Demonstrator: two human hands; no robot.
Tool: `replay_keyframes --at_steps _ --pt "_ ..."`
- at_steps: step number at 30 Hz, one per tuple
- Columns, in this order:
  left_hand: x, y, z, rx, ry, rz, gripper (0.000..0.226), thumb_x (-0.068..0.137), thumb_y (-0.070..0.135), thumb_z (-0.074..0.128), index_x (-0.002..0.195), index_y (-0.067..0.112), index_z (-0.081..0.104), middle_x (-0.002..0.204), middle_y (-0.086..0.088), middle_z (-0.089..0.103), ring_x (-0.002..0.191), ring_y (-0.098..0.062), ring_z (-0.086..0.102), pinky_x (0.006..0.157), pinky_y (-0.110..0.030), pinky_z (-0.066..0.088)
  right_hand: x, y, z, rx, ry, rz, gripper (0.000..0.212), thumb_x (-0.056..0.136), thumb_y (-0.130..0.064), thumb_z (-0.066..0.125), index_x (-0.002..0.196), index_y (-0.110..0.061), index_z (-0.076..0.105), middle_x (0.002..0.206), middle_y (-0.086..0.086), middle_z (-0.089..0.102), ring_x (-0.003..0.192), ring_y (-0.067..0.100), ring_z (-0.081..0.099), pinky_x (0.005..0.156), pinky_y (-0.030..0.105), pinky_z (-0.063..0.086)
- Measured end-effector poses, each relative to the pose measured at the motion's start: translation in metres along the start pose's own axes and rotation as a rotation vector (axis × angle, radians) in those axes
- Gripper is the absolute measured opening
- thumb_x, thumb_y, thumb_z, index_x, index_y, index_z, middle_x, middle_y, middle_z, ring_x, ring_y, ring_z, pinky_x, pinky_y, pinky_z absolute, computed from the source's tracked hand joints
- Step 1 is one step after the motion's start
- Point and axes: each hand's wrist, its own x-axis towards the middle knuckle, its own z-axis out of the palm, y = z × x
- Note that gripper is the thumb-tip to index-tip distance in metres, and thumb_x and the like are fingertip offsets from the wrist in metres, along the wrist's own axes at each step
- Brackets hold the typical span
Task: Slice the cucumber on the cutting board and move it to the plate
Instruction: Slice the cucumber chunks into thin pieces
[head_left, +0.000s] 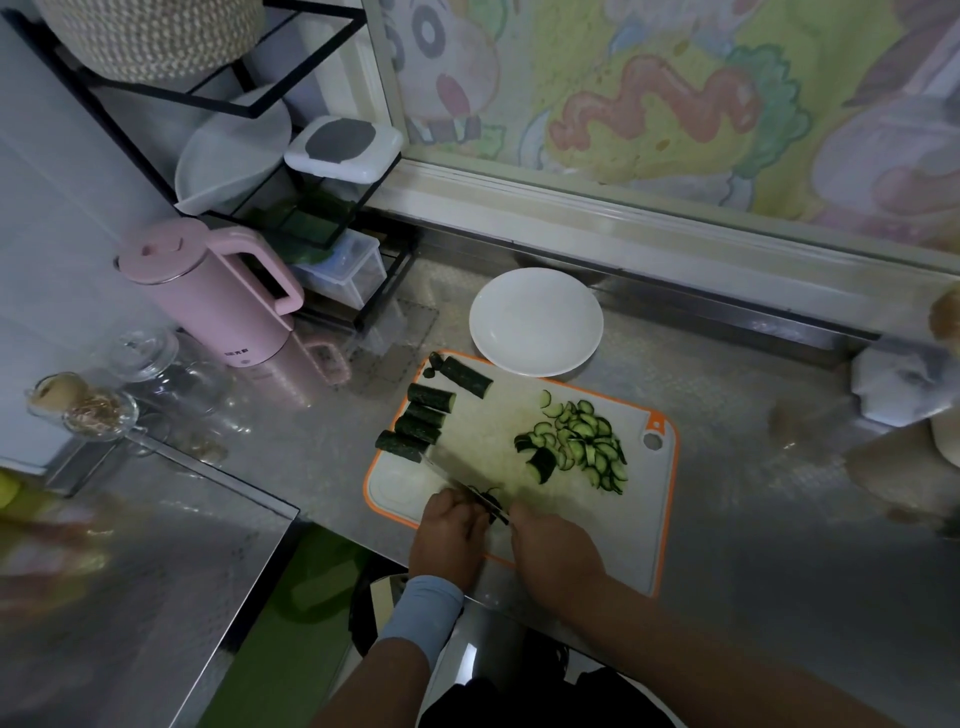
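A white cutting board (613, 525) with an orange rim lies on the steel counter. Several dark cucumber chunks (423, 410) lie along its left side. On its right side is a pile of thin cucumber slices (582, 441). An empty white plate (535, 319) stands just behind the board. My left hand (447, 535) is at the board's near edge, with its fingers curled on a small cucumber piece (485, 496). My right hand (556, 551) grips the knife (457, 480); the blade runs up and left, against that piece.
A pink kettle (218, 291) and a black wire rack (291, 171) with containers stand at the back left. Glass jars (98, 410) sit at the left. A raised steel surface (156, 545) is at the near left, and the window ledge (675, 244) runs behind the plate.
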Motion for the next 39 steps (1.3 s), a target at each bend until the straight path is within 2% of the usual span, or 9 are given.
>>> replay_keyframes --at_steps 5,10,13,17,20,24,29,33,39 --pt "0.002 0.007 -0.008 -0.039 -0.056 -0.127 0.010 0.080 0.020 0.066 0.079 0.015 0.075 0.077 -0.005 0.066 0.078 -0.025 0.058 0.068 -0.028 0.046 -0.005 0.000 -0.004 -0.030 0.051 0.019 0.016 0.083 -0.012 0.063 0.097 -0.014 0.056 0.068 0.003 0.063 0.057 0.020 0.061 0.047 0.027 0.034" --pt "0.003 0.007 -0.010 -0.027 -0.069 -0.120 0.012 0.086 0.021 0.065 0.088 0.015 0.075 0.087 -0.005 0.068 0.086 -0.025 0.056 0.074 -0.030 0.043 -0.025 0.011 -0.010 -0.037 0.024 0.005 0.019 0.090 -0.020 0.053 0.108 -0.013 0.055 0.082 0.005 0.065 0.072 0.025 0.064 0.056 0.030 0.034" --pt "0.003 0.006 -0.009 -0.029 -0.076 -0.127 0.013 0.086 0.022 0.064 0.089 0.015 0.075 0.088 -0.004 0.068 0.088 -0.025 0.056 0.076 -0.030 0.045 -0.035 0.013 -0.017 -0.077 0.046 0.026 0.028 0.071 -0.026 0.073 0.094 -0.016 0.059 0.058 -0.003 0.058 0.047 0.015 0.057 0.045 0.022 0.023" --pt "0.003 0.003 -0.007 -0.024 -0.085 -0.123 0.012 0.085 0.021 0.064 0.088 0.015 0.075 0.090 -0.005 0.068 0.089 -0.025 0.057 0.077 -0.031 0.046 -0.041 0.015 -0.022 -0.043 0.073 -0.002 0.022 0.079 -0.032 0.054 0.091 -0.015 0.059 0.055 -0.003 0.056 0.044 0.016 0.054 0.042 0.025 0.025" --pt "0.003 0.003 -0.007 -0.013 -0.091 -0.112 0.016 0.088 0.025 0.061 0.090 0.017 0.075 0.093 -0.003 0.068 0.091 -0.023 0.056 0.080 -0.028 0.044 -0.040 0.013 -0.020 -0.044 0.050 0.041 0.019 0.075 -0.027 0.057 0.090 -0.015 0.058 0.054 0.000 0.056 0.043 0.018 0.055 0.040 0.026 0.026" --pt "0.002 0.000 -0.005 -0.006 -0.104 -0.121 0.016 0.086 0.026 0.061 0.088 0.018 0.075 0.089 -0.001 0.068 0.089 -0.021 0.056 0.077 -0.027 0.045 -0.032 0.014 -0.007 -0.011 0.050 0.021 0.020 0.084 -0.018 0.058 0.103 -0.012 0.059 0.070 0.004 0.064 0.059 0.025 0.061 0.049 0.026 0.030" --pt "-0.002 0.000 -0.003 0.000 -0.062 -0.115 0.012 0.082 0.022 0.063 0.083 0.020 0.075 0.084 0.002 0.067 0.083 -0.018 0.057 0.074 -0.018 0.040 -0.013 0.007 0.005 -0.004 0.076 0.031 0.025 0.072 -0.014 0.068 0.092 -0.018 0.053 0.058 -0.002 0.058 0.046 0.014 0.056 0.039 0.023 0.037" --pt "-0.001 0.004 -0.004 -0.027 -0.049 -0.178 0.011 0.082 0.024 0.065 0.086 0.020 0.076 0.087 0.001 0.068 0.086 -0.018 0.059 0.074 -0.018 0.038 -0.003 -0.003 0.004 -0.014 -0.007 0.052 0.022 0.086 -0.014 0.058 0.108 -0.013 0.054 0.081 0.006 0.066 0.073 0.024 0.066 0.060 0.032 0.049" --pt "-0.001 0.009 -0.008 -0.027 -0.044 -0.176 0.015 0.086 0.024 0.063 0.090 0.016 0.075 0.090 -0.003 0.069 0.090 -0.022 0.057 0.076 -0.023 0.038 -0.014 0.000 -0.001 -0.016 0.071 0.031 0.025 0.078 -0.017 0.072 0.099 -0.015 0.059 0.063 -0.003 0.061 0.053 0.014 0.059 0.045 0.023 0.041"
